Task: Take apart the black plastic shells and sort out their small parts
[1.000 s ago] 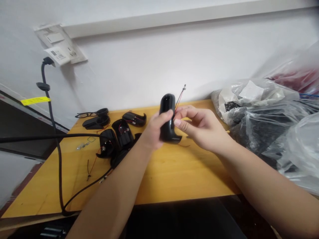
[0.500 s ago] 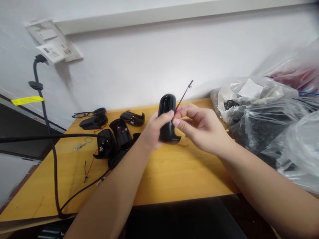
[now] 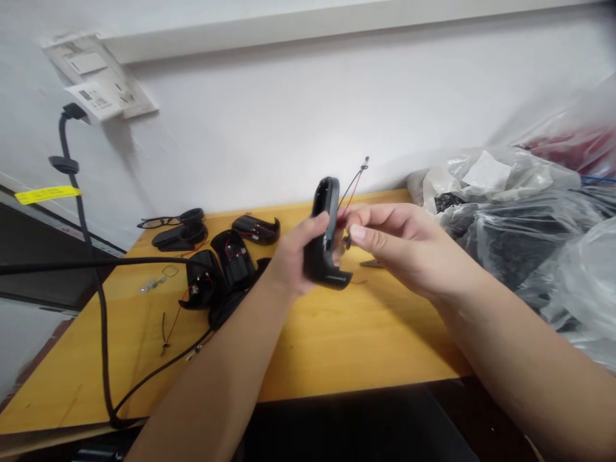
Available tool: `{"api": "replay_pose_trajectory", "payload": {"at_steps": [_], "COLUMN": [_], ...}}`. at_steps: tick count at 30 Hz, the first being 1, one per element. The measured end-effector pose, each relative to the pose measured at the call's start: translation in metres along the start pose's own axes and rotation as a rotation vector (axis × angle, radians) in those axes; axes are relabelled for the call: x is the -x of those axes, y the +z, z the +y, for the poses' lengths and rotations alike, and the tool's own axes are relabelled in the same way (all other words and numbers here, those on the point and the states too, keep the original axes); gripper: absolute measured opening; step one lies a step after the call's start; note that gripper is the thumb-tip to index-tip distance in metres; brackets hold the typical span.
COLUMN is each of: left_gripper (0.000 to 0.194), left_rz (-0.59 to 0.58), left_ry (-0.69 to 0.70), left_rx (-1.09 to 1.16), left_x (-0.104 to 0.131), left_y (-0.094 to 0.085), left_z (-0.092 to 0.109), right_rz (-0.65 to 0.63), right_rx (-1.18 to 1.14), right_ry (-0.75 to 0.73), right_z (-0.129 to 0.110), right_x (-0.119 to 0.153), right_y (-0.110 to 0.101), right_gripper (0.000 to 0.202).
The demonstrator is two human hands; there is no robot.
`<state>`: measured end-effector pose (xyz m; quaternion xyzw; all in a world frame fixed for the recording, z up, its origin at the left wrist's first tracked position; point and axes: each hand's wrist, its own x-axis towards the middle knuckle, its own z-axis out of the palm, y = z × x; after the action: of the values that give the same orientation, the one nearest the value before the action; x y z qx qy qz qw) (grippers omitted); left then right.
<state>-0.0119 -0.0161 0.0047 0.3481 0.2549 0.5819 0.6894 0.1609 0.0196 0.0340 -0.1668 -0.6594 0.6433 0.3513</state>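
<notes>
While the wooden table (image 3: 337,346) spreads below, the right hand (image 3: 402,244) is half curled, its thumb and forefinger drawn together. Beside it, the left hand (image 3: 296,253) is clamped around a black housing (image 3: 328,247), its thumb lying across the front. That housing is held above the tabletop, nearly upright and turned partly sideways. Thin red and black wires (image 3: 355,187) rise behind it. Smallest is a dark piece (image 3: 348,240), pinched at the right thumb's tip.
</notes>
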Motion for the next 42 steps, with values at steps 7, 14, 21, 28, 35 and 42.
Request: {"api": "replay_pose_trajectory", "payload": {"at_steps": [7, 14, 21, 28, 35, 42], "left_gripper": [0.041, 0.045, 0.042, 0.039, 0.04, 0.039], "left_rz": [0.056, 0.058, 0.038, 0.076, 0.14, 0.127], "left_ry": [0.096, 0.109, 0.098, 0.117, 0.119, 0.09], "left_rx": [-0.072, -0.107, -0.107, -0.137, -0.145, -0.13], "left_x": [-0.002, -0.004, -0.004, -0.005, -0.005, -0.005], "left_y": [0.001, -0.007, -0.007, -0.008, -0.008, -0.009], "left_z": [-0.007, -0.01, -0.008, -0.011, -0.012, -0.014], "right_rz": [0.083, 0.192, 0.176, 0.228, 0.287, 0.15], "right_rx": [0.11, 0.223, 0.242, 0.307, 0.161, 0.064], "right_ry": [-0.042, -0.142, -0.18, -0.233, -0.081, 0.105], "right_z": [0.001, 0.009, 0.012, 0.014, 0.021, 0.021], "right_x": [0.001, 0.0, 0.001, 0.001, -0.001, -0.004], "right_y": [0.007, 0.01, 0.008, 0.009, 0.01, 0.002], "right_gripper": [0.042, 0.036, 0.033, 0.019, 0.045, 0.047]}}
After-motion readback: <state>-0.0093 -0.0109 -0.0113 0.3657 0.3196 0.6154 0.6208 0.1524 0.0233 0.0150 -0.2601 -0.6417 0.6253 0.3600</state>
